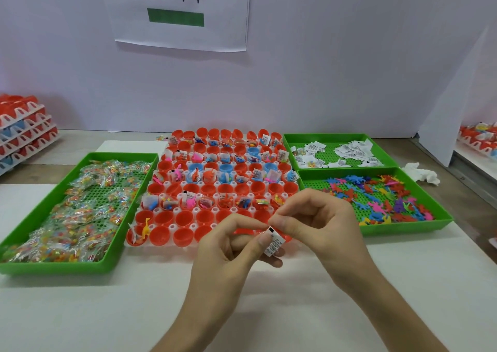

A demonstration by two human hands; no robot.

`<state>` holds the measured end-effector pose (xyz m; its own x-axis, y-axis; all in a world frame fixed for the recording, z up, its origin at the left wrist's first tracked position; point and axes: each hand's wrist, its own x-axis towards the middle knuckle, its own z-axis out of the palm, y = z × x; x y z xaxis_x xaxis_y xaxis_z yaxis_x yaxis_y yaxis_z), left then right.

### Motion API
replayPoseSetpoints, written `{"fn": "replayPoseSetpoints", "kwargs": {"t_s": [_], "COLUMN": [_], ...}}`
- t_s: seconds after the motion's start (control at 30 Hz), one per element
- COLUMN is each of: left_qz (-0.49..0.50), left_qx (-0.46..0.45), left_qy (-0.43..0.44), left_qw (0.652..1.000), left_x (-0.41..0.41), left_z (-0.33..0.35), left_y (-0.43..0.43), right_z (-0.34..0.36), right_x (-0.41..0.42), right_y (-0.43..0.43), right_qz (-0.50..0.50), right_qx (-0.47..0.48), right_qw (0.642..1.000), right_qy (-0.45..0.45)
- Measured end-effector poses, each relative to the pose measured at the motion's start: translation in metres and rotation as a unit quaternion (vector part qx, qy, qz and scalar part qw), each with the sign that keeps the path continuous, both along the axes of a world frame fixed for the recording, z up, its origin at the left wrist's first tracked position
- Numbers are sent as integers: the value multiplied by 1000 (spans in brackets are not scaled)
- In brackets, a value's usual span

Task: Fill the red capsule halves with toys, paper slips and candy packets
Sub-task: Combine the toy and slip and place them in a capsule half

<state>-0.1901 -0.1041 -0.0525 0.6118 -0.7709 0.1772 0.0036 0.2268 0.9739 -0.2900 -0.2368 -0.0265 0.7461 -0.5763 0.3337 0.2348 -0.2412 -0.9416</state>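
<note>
1. While I watch through the head camera, both hands meet just in front of the white rack (193,226) of red capsule halves (183,218), above the bench (80,311).
2. The left hand (231,249) and the right hand (325,222) hold one printed paper slip (274,241) together. The right fingers (285,225) pinch its upper end and the left thumb presses on its side.
3. The other fingers of both hands are curled.
4. Many halves in the middle and far rows carry toys and slips. A yellow toy (146,226) stands in the front left half.
5. Candy packets (80,211) fill the green tray (53,268) on the left.
6. On the right, loose slips (347,152) lie in the far tray (322,136) and coloured toys (390,201) in the near tray (403,229).
</note>
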Motion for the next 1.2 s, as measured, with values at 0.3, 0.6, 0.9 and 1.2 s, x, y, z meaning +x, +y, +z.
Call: {"fn": "replayPoseSetpoints", "kwargs": {"t_s": [0.3, 0.6, 0.9, 1.2], "left_qz": [39, 37, -17, -3], "left_qx": [-12, -25, -43, -42], "left_qy": [13, 98, 146, 199], "left_qw": [999, 994, 988, 979], "left_x": [1, 4, 1, 2], "left_z": [2, -4, -3, -2], "left_y": [0, -1, -1, -1], "right_z": [-3, -9, -12, -19], "right_x": [3, 5, 7, 10], "right_y": [4, 3, 5, 13], "right_qz": [18, 3, -30, -74], "right_qx": [-17, -36, -22, -140], "right_qw": [998, 998, 998, 987], "right_qy": [52, 54, 47, 23]}}
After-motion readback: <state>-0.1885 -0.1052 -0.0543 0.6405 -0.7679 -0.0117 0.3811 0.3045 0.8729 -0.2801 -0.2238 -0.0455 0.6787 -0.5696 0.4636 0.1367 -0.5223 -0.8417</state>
